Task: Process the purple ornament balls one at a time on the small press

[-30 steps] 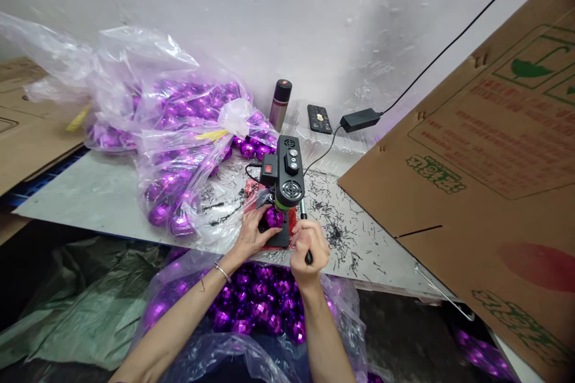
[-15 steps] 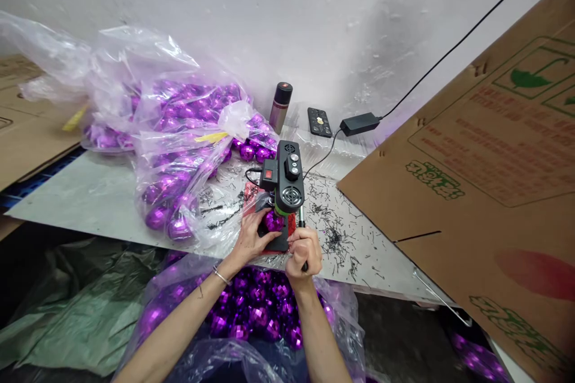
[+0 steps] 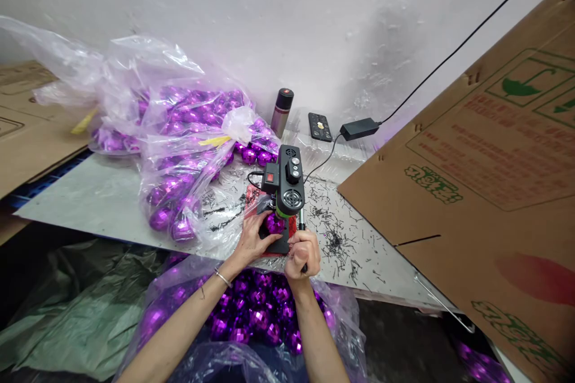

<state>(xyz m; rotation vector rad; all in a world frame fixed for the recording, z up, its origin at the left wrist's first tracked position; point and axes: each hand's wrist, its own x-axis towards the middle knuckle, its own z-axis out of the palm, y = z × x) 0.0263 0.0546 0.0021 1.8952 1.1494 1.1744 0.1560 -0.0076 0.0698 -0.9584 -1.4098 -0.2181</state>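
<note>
A shiny purple mirror-faceted ball (image 3: 275,223) sits beneath the head of a small black bench press (image 3: 291,176), over its dark base plate. Thumb and fingers of my left hand (image 3: 255,236) curve round the ball's left and near sides, holding it in place. My right hand (image 3: 303,253) is closed in a fist on the black-gripped lever (image 3: 302,219) at the press's right side. Part of the ball is hidden under the press head. In front of the table edge, between my forearms, an open plastic bag holds many more purple balls (image 3: 259,318).
Clear bags of purple balls (image 3: 179,182) cover the table's left part. A spray can (image 3: 281,112), a phone (image 3: 319,126) and a power adapter (image 3: 359,129) lie toward the wall. Black slivers (image 3: 335,241) litter the tabletop. A large cardboard box (image 3: 485,191) leans at right.
The camera view has shifted slightly, so the whole scene sits a little lower. Both hands keep their hold on the ball and the lever.
</note>
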